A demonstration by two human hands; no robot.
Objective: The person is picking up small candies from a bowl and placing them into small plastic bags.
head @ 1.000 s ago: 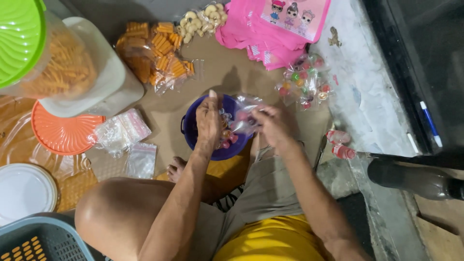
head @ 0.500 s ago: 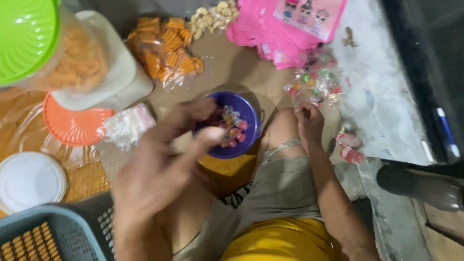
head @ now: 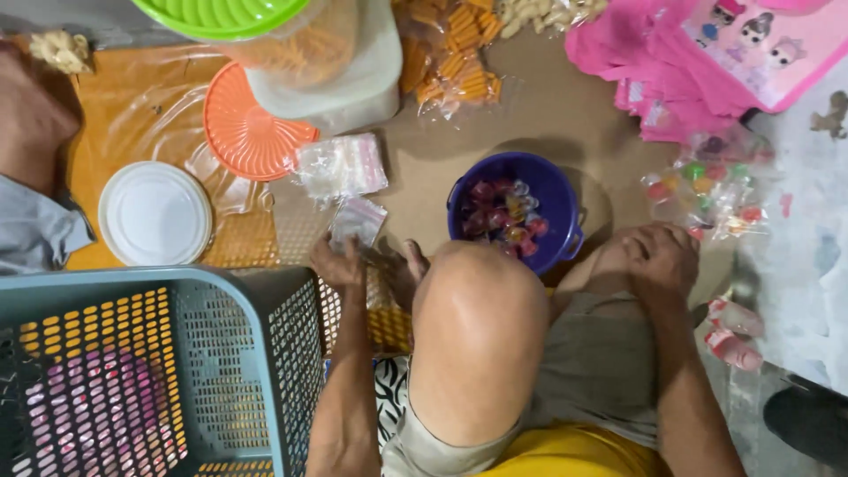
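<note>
Head view: left hand pinches a small clear bag at nine o'clock of the purple bowl; right hand rests empty, fingers loosely together, on the thigh at three o'clock.

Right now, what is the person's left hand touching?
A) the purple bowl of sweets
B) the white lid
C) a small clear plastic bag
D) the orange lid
C: the left hand grips the lower edge of a small clear plastic bag lying on the floor, apart from the purple bowl.

Bare floor beyond bowl (basket leftward)
</note>
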